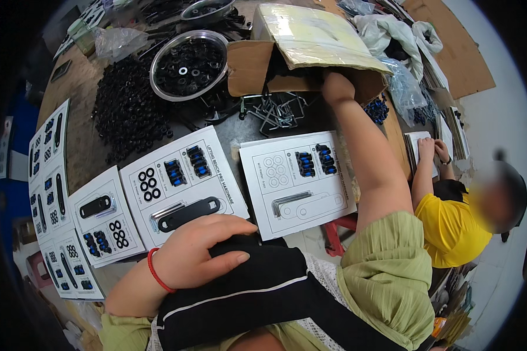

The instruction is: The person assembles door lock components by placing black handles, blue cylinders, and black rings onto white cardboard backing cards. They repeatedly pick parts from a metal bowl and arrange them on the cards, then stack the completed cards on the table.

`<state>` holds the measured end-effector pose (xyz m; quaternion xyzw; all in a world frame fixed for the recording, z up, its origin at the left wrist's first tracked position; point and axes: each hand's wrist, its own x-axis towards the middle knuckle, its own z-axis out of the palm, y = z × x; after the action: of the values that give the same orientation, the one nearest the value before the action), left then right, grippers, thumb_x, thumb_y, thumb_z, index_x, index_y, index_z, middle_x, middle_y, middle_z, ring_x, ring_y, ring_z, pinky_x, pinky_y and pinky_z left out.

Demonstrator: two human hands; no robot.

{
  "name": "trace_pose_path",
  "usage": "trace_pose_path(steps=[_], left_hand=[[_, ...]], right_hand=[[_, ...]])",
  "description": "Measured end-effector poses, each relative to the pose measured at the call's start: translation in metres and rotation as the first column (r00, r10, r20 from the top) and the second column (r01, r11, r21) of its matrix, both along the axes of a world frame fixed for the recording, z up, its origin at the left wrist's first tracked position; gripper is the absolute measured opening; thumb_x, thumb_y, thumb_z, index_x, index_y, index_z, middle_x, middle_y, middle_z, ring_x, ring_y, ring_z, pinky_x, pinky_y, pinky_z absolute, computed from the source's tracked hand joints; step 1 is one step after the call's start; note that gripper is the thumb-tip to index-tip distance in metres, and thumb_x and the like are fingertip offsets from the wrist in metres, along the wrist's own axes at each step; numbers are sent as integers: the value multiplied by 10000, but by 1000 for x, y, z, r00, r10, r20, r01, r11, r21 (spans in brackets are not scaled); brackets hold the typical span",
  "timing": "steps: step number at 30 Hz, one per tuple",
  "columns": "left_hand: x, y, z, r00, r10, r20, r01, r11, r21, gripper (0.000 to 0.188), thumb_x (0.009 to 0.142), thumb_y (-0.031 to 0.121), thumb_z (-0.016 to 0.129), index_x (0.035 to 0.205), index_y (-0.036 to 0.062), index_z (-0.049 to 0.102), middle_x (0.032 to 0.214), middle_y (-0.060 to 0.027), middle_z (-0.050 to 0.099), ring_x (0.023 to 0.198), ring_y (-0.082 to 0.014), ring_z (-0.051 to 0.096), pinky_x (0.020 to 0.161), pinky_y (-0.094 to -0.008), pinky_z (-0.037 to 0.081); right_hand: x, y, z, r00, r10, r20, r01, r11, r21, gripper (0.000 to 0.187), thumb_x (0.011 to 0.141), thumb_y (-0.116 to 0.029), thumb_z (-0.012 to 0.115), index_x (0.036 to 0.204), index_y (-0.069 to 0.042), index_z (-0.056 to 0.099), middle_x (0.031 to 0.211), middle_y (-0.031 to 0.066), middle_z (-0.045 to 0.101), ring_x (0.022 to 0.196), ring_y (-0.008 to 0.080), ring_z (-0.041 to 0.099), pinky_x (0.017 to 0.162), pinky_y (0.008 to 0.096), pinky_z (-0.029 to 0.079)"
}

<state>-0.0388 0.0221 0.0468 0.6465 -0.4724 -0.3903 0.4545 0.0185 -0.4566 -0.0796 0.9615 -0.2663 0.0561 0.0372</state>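
Observation:
My right hand reaches into the open end of a cardboard box; its fingers are hidden inside. My left hand, with a red cord at the wrist, lies palm down at the table's front edge, fingers stretched and thumb apart. Just beyond it is a printed hardware card holding black washers, blue-and-black bolts, hex keys and a black flat wrench. To the right, another card carries bolts and hex keys, while its washer and wrench outlines show bare.
Filled cards line the left. Behind them are a pile of black nuts, a metal bowl of washers and loose hex keys. Blue bolts lie by the box. At right, a person in yellow handles cards.

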Motion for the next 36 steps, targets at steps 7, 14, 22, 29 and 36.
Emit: trace_pose_path(steps=[7, 14, 22, 29, 36], left_hand=[[2, -7, -7, 1000, 11, 24, -10, 999, -44, 355, 839, 170, 686, 1160, 38, 610, 1059, -135, 644, 994, -301, 617, 862, -360, 493], [3, -14, -18, 972, 90, -218, -86, 996, 28, 335, 859, 144, 663, 1171, 28, 622, 1067, -116, 652, 998, -215, 625, 883, -324, 490], [-2, -25, -31, 712, 378, -592, -454, 891, 23, 666, 889, 154, 645, 1451, 60, 301, 1299, -153, 513, 1120, -199, 558, 922, -312, 472], [-10, -8, -30, 665, 352, -658, -535, 840, -92, 610, 886, 59, 628, 1422, 35, 336, 1127, -121, 604, 978, -202, 645, 730, -256, 495], [-13, 32, -38, 585, 276, -762, -551, 825, -124, 418, 979, 342, 498, 1229, 8, 504, 1095, -176, 626, 852, -181, 665, 736, -250, 550]], right_hand=[[-19, 35, 35, 996, 62, -67, -63, 998, -15, 262, 752, -263, 682, 963, -107, 670, 944, 152, 687, 907, 345, 659, 781, 453, 533], [-68, 31, 44, 782, -94, 616, -145, 934, 326, 306, 797, -237, 663, 1016, -24, 659, 844, 129, 684, 779, 241, 669, 673, 372, 518], [-157, 183, 116, 725, -500, 475, -553, -10, 833, 121, 908, -64, 564, 1004, 1, 599, 663, -29, 500, 506, 48, 396, 475, 200, 303], [-168, 267, 103, 828, -382, 411, -523, -260, 811, 132, 916, -44, 552, 1025, 27, 574, 656, -22, 494, 494, 39, 360, 456, 201, 282], [-176, 297, 99, 720, 13, 694, -684, 187, 705, 154, 885, -22, 593, 1025, 30, 629, 773, 31, 575, 651, 97, 512, 563, 220, 394]])
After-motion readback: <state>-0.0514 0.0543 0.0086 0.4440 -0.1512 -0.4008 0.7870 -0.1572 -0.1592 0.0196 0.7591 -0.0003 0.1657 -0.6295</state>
